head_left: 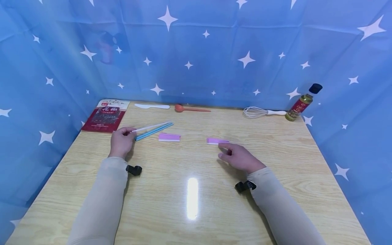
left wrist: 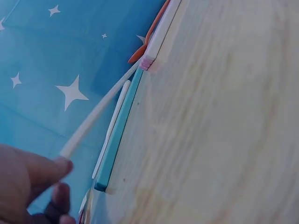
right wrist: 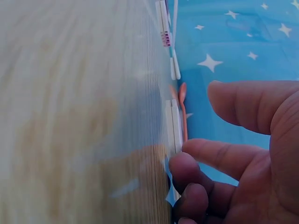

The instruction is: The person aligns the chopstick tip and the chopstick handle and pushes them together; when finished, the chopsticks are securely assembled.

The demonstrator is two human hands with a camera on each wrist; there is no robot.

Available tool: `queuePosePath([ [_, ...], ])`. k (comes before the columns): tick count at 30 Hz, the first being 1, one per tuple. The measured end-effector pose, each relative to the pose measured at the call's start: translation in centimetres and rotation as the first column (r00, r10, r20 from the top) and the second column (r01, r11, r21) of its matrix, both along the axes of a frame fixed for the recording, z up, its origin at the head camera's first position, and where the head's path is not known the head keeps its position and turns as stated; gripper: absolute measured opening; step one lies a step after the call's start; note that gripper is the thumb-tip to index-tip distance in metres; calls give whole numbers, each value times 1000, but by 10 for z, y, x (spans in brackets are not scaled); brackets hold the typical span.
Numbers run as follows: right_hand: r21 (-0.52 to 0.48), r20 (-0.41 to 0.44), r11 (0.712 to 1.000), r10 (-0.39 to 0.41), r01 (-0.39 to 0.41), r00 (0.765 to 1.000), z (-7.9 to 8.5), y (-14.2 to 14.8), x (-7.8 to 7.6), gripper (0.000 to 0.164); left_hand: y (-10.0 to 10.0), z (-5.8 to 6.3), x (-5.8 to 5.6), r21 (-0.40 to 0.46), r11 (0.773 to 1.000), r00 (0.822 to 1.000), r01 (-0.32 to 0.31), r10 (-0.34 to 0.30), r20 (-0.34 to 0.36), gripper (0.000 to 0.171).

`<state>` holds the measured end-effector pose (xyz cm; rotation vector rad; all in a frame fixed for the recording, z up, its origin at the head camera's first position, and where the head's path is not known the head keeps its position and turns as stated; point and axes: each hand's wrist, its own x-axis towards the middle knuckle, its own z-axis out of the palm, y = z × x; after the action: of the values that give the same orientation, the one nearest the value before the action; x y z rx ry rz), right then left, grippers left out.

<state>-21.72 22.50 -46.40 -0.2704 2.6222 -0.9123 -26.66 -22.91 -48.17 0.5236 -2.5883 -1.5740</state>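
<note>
My left hand [head_left: 120, 142] pinches one end of a thin white stick [head_left: 150, 127] between thumb and forefinger. In the left wrist view the white stick [left wrist: 100, 109] slants up off the table from the fingertips. Just below it, blue sticks [head_left: 154, 131] lie side by side on the table. Right of these is a flat row of short pink and white sticks [head_left: 169, 137]. My right hand [head_left: 239, 157] is at a second such row [head_left: 216, 140], forefinger at its near edge. In the right wrist view the thumb [right wrist: 243, 105] stands well apart from the forefinger.
Along the back lie a red spice packet [head_left: 105, 116], a white knife [head_left: 152, 106], an orange spoon [head_left: 191, 109] and a whisk [head_left: 263, 112]. An oil bottle [head_left: 301, 104] stands at the back right corner. Blue star-patterned cloth [head_left: 196, 44] hangs behind the wooden table [head_left: 159, 204].
</note>
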Motion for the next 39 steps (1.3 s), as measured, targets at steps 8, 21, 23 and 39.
queuePosePath([
  [8, 25, -4, 1000, 19, -19, 1000, 2, -1, 2, 59, -2, 2, 2, -169, 985, 995, 47, -32, 93, 34],
  [21, 6, 7, 1000, 22, -22, 1000, 3, 1, 2, 60, 10, 12, 6, -208, 968, 990, 138, -128, 61, 35],
  [23, 0, 11, 1000, 21, -21, 1000, 4, 1, 2, 61, 18, 15, 8, -219, 956, 980, 196, -195, 22, 33],
  [39, 13, 0, 1000, 22, -22, 1000, 2, 0, 0, 59, 62, 16, 22, -353, 701, 779, 620, -605, 166, 39],
])
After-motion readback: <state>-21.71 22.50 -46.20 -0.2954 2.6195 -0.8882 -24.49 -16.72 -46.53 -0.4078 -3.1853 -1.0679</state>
